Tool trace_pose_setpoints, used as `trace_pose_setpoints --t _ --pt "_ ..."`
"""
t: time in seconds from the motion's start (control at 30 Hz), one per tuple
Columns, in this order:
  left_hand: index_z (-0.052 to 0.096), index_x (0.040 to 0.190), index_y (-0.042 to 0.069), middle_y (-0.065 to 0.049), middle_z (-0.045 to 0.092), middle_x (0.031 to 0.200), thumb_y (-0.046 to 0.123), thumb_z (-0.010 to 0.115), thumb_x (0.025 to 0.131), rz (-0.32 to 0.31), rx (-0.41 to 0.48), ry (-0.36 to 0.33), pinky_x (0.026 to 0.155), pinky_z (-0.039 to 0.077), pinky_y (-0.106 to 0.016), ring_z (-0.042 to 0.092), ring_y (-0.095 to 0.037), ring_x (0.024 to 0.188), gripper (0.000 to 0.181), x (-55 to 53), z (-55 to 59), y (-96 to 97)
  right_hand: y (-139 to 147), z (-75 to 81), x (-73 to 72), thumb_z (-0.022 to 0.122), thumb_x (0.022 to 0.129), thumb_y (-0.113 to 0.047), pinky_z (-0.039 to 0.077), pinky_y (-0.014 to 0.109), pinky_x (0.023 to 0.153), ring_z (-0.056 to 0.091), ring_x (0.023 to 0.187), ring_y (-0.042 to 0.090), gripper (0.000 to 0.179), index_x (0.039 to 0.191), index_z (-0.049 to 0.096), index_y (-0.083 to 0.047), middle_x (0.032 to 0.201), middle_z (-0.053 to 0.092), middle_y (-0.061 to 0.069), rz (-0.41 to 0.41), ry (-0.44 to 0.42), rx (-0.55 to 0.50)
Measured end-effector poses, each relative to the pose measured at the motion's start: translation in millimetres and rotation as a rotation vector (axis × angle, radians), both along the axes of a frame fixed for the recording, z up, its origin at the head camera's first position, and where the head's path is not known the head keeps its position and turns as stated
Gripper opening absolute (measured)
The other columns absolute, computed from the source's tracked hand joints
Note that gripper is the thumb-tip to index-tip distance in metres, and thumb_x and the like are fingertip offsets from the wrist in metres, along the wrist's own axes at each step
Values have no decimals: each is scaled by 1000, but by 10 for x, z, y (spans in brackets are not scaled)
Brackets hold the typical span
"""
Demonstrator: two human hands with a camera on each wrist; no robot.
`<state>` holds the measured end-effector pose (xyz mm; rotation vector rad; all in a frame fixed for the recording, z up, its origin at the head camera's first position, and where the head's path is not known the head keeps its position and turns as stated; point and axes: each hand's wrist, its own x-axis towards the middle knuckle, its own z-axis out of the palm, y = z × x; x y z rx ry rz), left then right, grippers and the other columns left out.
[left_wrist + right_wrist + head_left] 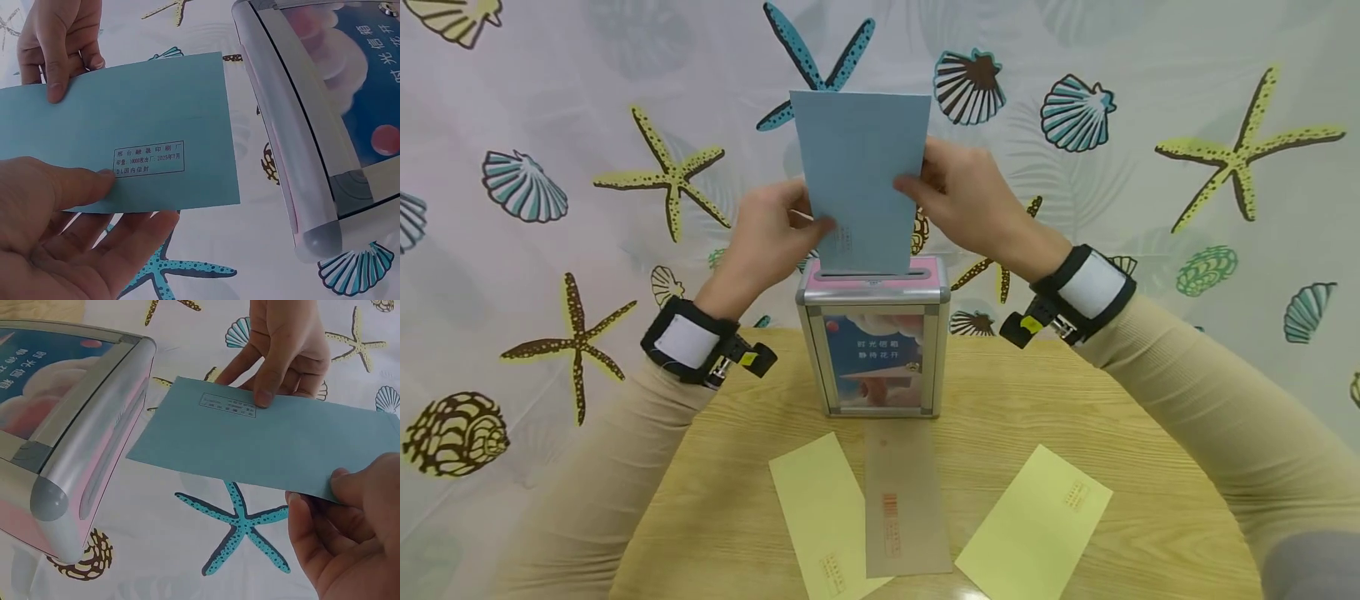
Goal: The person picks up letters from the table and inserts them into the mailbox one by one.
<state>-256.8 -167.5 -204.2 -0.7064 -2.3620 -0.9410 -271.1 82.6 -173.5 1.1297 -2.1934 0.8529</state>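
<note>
Both hands hold a light blue envelope upright above a small metal-framed mailbox. The left hand pinches its lower left edge, thumb in front beside a small printed box of text. Higher up on the opposite edge, the right hand pinches with the thumb across the front and fingers behind. The mailbox has a pink top with a long slot. In the right wrist view, a gap shows between the envelope's lower end and the slot.
On the wooden table in front of the mailbox lie a brown envelope and two yellow envelopes, one at left partly under the brown one, one at right. Behind hangs a white curtain printed with shells and starfish.
</note>
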Motion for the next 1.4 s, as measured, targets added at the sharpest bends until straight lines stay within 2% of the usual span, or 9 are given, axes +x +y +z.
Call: trace_pose_setpoints --t 0.23,0.4,0.57,0.73,0.83,0.97,1.13,1.3,1.4 --pt "63 125 7 -17 69 113 4 67 89 -23 31 -22 80 58 -41 69 -26 90 37 -127 -84 66 -16 -32 -98 59 98 -12 48 31 63 65 75 17 24 120 61 -3 107 71 13 -27 -63 -2" --pt "64 125 7 -18 69 114 3 65 88 -23 27 -42 81 57 -43 68 -27 93 37 -193 -157 67 -16 -95 -138 58 98 -12 48 32 63 60 69 18 22 117 61 -1 93 68 12 -34 -78 25" --pt "62 126 6 -18 69 111 6 64 90 -4 -3 -101 79 57 -44 68 -28 93 36 -233 -240 54 -20 -180 -175 58 98 -11 46 32 61 58 63 18 19 115 60 -2 82 64 11 -32 -92 37" --pt "62 125 6 -18 70 107 8 66 90 -5 -57 -122 77 57 -43 68 -26 90 35 -265 -301 46 -3 -250 -221 59 98 -12 53 36 69 64 75 20 22 117 60 -2 95 68 14 -14 -135 45" --pt "61 126 4 -19 70 105 8 65 91 -12 -74 -127 77 57 -42 68 -27 89 36 -285 -333 39 8 -259 -236 60 97 -14 55 38 76 66 83 19 26 120 58 -2 102 69 14 -20 -126 29" --pt "60 127 2 -21 69 107 7 65 91 -22 -82 -137 77 57 -43 68 -28 89 37 -310 -365 30 5 -231 -253 61 97 -14 54 35 74 65 81 15 25 119 58 -3 94 69 11 -41 -71 -28" --pt "59 128 3 -21 68 110 8 65 90 -22 -78 -159 80 57 -43 67 -28 92 39 -319 -377 -2 -21 -252 -291 61 96 -12 51 35 70 63 77 16 15 107 60 -2 88 65 10 -36 -53 -29" --pt "58 128 6 -18 68 109 11 66 90 -23 -44 -133 78 57 -41 68 -26 91 39 -314 -323 -19 -31 -413 -326 61 96 -12 51 37 67 64 76 18 17 109 62 -1 89 68 13 -24 -116 26" --pt "58 125 4 -19 68 108 10 66 89 -16 -14 -108 78 57 -43 68 -27 89 37 -315 -275 -13 -40 -526 -338 60 97 -12 51 37 64 63 71 17 18 111 62 -2 89 69 12 -14 -164 49"
